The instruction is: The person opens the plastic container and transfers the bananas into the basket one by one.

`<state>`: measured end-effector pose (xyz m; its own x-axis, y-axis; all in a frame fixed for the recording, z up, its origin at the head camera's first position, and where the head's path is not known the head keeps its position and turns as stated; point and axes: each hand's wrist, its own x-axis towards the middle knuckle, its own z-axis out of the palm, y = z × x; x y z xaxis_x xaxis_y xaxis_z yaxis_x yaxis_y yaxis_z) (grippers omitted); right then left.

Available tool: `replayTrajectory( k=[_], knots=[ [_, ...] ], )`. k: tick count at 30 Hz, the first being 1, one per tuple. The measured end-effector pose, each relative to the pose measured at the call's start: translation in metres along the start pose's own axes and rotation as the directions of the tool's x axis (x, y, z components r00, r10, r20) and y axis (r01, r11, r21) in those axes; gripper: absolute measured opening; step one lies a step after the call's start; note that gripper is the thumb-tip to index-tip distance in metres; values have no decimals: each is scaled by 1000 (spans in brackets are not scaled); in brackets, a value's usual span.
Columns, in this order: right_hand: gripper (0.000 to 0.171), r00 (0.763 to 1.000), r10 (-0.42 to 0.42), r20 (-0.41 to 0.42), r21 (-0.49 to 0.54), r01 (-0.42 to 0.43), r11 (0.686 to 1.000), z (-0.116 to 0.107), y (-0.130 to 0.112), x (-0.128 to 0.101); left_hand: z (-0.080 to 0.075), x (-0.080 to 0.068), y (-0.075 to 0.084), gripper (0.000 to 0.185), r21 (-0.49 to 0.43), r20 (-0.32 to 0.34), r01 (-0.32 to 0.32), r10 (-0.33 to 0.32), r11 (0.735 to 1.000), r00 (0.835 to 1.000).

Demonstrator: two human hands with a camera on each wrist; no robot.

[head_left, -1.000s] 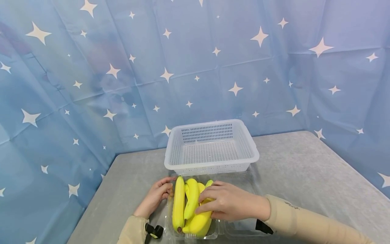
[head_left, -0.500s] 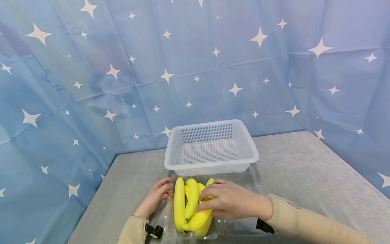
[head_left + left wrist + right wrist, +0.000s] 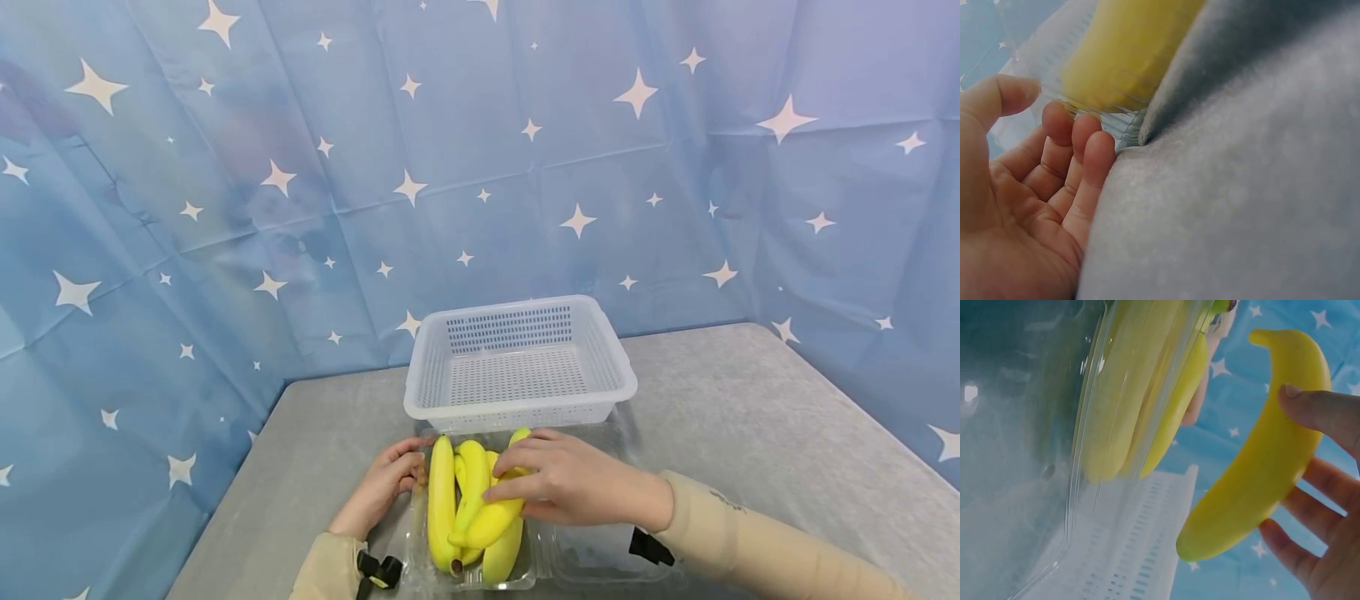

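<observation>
My right hand (image 3: 566, 482) pinches a yellow banana (image 3: 1260, 450) between thumb and fingers. In the right wrist view that banana is apart from the container wall; the head view shows it tilted over the other bananas (image 3: 442, 504). Those lie in a clear plastic container (image 3: 417, 554), which stands near the table's front edge. At the container's left side is my left hand (image 3: 382, 483). The left wrist view shows its curled fingertips (image 3: 1088, 128) against the clear wall, under a banana (image 3: 1129, 50), with the thumb near the rim.
Behind the container stands a white perforated basket (image 3: 517, 410) with nothing in it. The container's clear lid (image 3: 600, 554) lies folded out on the right, under my right arm. A blue star-patterned cloth (image 3: 480, 150) hangs behind the grey table (image 3: 720, 408).
My right hand has risen slightly and moved a little rightward with the banana, whose lower end has swung left across the others. The left hand stays at the container's side.
</observation>
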<state>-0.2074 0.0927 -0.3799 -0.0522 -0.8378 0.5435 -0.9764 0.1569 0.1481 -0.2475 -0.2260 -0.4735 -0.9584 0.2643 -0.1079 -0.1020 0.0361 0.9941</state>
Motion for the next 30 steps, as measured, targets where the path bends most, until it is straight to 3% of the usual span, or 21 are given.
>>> replayTrajectory(
  k=[30],
  knots=[
    [53,996,79,-44,-38,-80,996,-13,22,-1,-1,2,-4,45,26,-28,19,-18,999,999]
  ],
)
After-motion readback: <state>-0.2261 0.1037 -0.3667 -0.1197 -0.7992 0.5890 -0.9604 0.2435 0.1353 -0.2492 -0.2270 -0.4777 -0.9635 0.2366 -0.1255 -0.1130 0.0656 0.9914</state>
